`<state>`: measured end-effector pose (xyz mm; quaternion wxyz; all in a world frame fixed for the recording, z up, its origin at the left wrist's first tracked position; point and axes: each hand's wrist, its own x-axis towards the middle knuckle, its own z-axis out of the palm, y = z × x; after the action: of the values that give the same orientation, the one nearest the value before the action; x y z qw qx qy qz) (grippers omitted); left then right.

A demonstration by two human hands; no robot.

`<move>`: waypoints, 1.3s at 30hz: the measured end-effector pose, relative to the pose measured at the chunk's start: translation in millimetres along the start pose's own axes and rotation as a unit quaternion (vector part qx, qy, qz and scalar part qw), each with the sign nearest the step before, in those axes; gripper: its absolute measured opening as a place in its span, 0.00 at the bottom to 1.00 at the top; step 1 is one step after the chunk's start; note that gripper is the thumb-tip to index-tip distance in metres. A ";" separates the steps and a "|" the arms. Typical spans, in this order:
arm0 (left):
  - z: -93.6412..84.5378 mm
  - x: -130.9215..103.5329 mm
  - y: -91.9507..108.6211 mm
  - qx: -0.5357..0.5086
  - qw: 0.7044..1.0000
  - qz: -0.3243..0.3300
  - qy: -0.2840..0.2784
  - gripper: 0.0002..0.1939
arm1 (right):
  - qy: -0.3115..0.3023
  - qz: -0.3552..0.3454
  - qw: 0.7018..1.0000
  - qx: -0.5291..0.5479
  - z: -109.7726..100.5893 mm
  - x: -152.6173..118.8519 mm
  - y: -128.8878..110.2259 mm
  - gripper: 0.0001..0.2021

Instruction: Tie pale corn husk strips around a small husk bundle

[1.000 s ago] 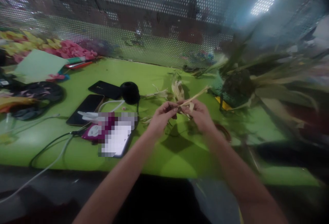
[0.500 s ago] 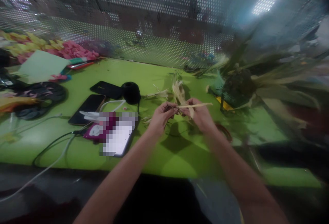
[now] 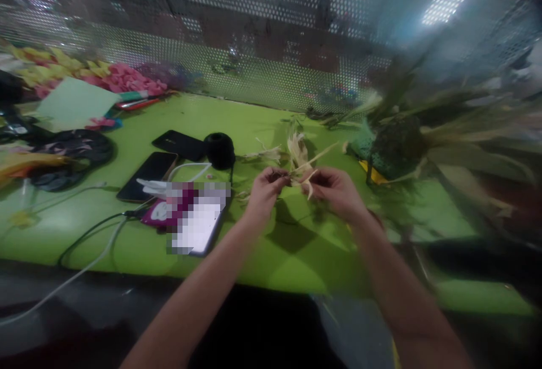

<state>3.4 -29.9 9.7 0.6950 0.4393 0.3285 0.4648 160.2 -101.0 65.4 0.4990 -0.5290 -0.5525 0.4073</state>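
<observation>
Both hands raised just above the green table (image 3: 271, 115), near the middle of the view. Left hand (image 3: 263, 191) at about 9 o'clock of the pale husk strip (image 3: 305, 167), fingertips pinched together on one end of it. Right hand (image 3: 336, 191) at about 3 o'clock, fingers curled and closed on the same strip, with a thin tip pointing out toward 1 o'clock and a short end hanging down between the hands. Picture a little blurred, so exact contact of each finger not clear.

Strip probably very light, dry and thin; likely bending easily along the length but tearing or splitting if pulled hard across the fibres. Best taken with fingertips close to the working point, not at the far tip, and with soft pressure only.

More loose husk pieces (image 3: 296, 149) on the table at 12 o'clock of the hands. Black round spool (image 3: 220, 150) at 10 o'clock, two dark phones (image 3: 148, 168) further toward 9 o'clock, white cable (image 3: 84, 267) near the table edge. Bundle of dry leaves (image 3: 423, 137) at 2 o'clock. Pink and yellow pieces (image 3: 122, 78) far at 10 o'clock, along the perforated metal wall (image 3: 254, 70).
</observation>
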 end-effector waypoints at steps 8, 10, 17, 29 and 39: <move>0.8 2.0 -1.5 0.000 0.999 -0.043 0.009 0.08 | 0.051 -0.015 0.995 0.079 2.1 2.3 4.6 0.09; 2.0 1.6 0.1 -0.010 0.998 -0.061 -0.002 0.09 | 0.065 0.002 0.992 0.111 1.6 3.7 7.7 0.09; -1.1 0.8 -3.3 -0.001 0.997 -0.071 -0.021 0.07 | 0.088 0.039 0.981 0.169 0.7 5.2 8.2 0.10; 5.1 -3.5 0.9 0.073 0.995 -0.001 -0.074 0.07 | 0.074 -0.058 0.990 -0.103 8.0 -0.9 8.9 0.11; 4.2 -6.6 6.5 0.057 0.994 -0.015 -0.092 0.10 | 0.113 -0.096 0.939 -0.312 6.0 -4.6 3.9 0.05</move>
<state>2.4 -36.2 17.7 0.7029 0.5139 0.2957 0.3929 154.7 -104.7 60.0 0.4044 -0.6452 -0.6401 0.1026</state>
